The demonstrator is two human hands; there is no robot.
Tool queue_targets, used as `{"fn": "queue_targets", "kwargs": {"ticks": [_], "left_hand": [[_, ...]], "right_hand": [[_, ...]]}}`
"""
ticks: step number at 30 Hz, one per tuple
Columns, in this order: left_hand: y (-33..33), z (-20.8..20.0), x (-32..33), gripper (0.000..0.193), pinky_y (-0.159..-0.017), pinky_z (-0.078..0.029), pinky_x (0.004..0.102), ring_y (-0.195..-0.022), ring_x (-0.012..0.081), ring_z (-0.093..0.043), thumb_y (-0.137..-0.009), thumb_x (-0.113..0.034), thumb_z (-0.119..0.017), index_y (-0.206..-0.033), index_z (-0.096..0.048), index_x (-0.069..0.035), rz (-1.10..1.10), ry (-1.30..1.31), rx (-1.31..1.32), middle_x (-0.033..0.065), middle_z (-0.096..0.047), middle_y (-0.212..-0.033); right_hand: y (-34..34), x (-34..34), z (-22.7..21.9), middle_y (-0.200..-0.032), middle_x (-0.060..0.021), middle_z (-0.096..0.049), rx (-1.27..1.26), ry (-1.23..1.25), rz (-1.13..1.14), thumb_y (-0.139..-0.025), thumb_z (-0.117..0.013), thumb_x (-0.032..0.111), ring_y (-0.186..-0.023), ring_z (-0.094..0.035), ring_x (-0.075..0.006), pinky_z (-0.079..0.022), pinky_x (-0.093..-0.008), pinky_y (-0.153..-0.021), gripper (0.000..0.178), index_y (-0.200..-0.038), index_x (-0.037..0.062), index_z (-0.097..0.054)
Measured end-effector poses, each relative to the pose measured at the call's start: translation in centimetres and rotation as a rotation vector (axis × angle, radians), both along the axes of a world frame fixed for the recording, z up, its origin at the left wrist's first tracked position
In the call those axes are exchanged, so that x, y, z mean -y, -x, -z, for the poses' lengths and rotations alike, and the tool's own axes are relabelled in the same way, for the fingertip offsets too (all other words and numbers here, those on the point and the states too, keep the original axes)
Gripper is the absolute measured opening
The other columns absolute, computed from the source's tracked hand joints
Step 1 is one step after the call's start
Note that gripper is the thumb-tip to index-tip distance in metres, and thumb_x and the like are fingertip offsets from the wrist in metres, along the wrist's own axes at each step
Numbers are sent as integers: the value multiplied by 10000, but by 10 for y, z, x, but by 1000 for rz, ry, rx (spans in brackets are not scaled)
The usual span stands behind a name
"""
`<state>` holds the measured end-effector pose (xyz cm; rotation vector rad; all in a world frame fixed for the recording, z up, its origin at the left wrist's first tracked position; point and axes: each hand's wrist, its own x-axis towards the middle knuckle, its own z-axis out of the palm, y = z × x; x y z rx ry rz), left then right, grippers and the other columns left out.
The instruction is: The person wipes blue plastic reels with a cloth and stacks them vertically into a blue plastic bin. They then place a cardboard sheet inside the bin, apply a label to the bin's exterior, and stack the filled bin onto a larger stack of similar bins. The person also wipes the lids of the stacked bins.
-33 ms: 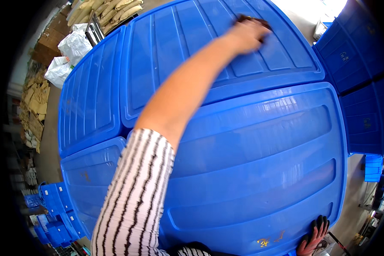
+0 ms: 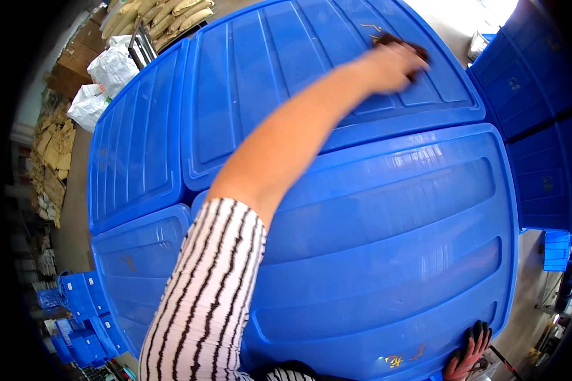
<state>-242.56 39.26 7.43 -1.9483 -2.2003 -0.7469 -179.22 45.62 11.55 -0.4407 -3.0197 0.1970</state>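
My left arm, in a striped sleeve, stretches across to a ribbed blue lid (image 2: 248, 82) at the far side. My left hand (image 2: 394, 66) is closed on a dark brown cloth (image 2: 386, 40) and presses it against that lid. Motion blurs the hand, and much of the cloth is hidden under it. At the near right, my right hand (image 2: 469, 352), in a reddish glove with black fingertips, rests with fingers stretched on the edge of a nearer blue lid (image 2: 375, 254).
Two more blue lids (image 2: 136, 146) adjoin on the left. Stacked blue bins (image 2: 511, 86) stand close on the right, and smaller blue bins (image 2: 86, 343) at the lower left. White sacks (image 2: 111, 66), stacked tan sacks (image 2: 171, 16) and flattened cardboard (image 2: 54, 146) lie beyond.
My left hand has slid with the cloth to the right and slightly nearer, and a yellow mark on the far lid now shows beside it. My right hand stays in place.
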Motion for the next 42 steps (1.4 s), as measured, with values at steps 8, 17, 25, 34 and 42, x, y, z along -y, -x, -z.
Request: {"fn": "queue_targets", "kwargs": {"ticks": [8, 17, 25, 34, 42], "left_hand": [[107, -1, 111, 343, -944, -451, 425, -1093, 345, -581, -944, -238, -450, -1268, -548, -177, -522, 46, 90, 176, -581, -1246], [59, 30, 163, 440, -961, -458, 406, -1072, 269, -595, -724, 18, -598, -1138, -653, -120, -576, -51, 96, 135, -637, -1122], [-190, -74, 105, 402, -916, -492, 354, -1040, 255, -635, -826, -122, -591, -1226, -592, -163, -192, 26, 745, 80, -659, -1159], [-495, -127, 438, 492, -1049, -365, 338, -1201, 171, -494, -907, -62, -573, -1384, -461, -105, -230, -394, 1391, 74, -553, -1285], [-916, -101, 553, 641, -938, -492, 402, -1164, 269, -532, -848, -87, -653, -1394, -318, -103, -1497, -1508, 1198, 168, -489, -1288]], "right_hand": [[7, 7, -7, -1332, -245, -526, 24, -7, 32, -949, -402, 317, -1203, -487, -463, -328, -573, -1045, 482, -1286, 1, -541], [-26, -3, 3, -1358, -221, -508, -93, 28, 98, -846, -412, 376, -1294, -407, -465, -237, -607, -1084, 519, -1214, 46, -568], [-18, -3, 22, -1357, -207, -515, -301, -2, -13, -919, -346, 408, -1304, -390, -462, -243, -580, -1102, 535, -1224, 29, -569], [-36, -6, 29, -1368, -214, -507, -336, -23, -162, -977, -333, 423, -1279, -416, -443, -283, -533, -1101, 557, -1270, 3, -553], [-67, 4, -37, -1382, -215, -492, -248, -188, -258, -941, -511, 438, -1248, -461, -422, -338, -584, -1036, 535, -1369, 115, -505]]}}
